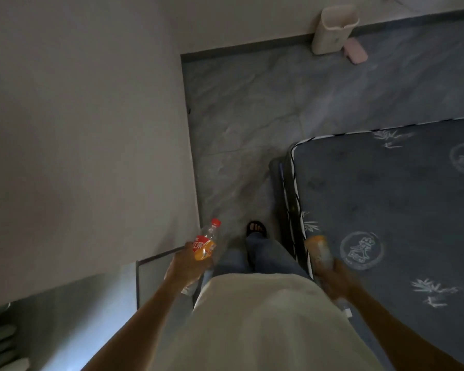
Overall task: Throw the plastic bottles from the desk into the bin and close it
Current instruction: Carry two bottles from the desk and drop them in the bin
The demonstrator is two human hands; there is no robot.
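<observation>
Cream fabric of your shirt [255, 311] fills the bottom middle of the frame, with both bare forearms reaching out from either side of it. Your left hand [188, 266], low and left of centre, has its fingers wrapped tight around a clear plastic bottle [206, 243] with a red cap and a red and orange label; the bottle tilts up and to the right, its cap end clear of your grip. Your right hand [335, 279], low and right of centre, is blurred, but its fingers are closed on a second bottle [318, 251] with an orange top that sticks up above the fist. Between the two hands you can see your blue jeans [263, 253] and one foot in a dark sandal [257, 228] on the grey marbled floor [252, 108]. A dark patterned mattress [399, 204] with pale emblems takes up the right side of the frame, just beside your right hand. A plain pale wall [78, 116] covers the left half. Far off, at the top right of the frame, a cream bin [332, 30] stands against the wall with its top open, well apart from both bottles, and a pink object [355, 50] lies on the floor touching its base; whether that is the lid you cannot tell.
</observation>
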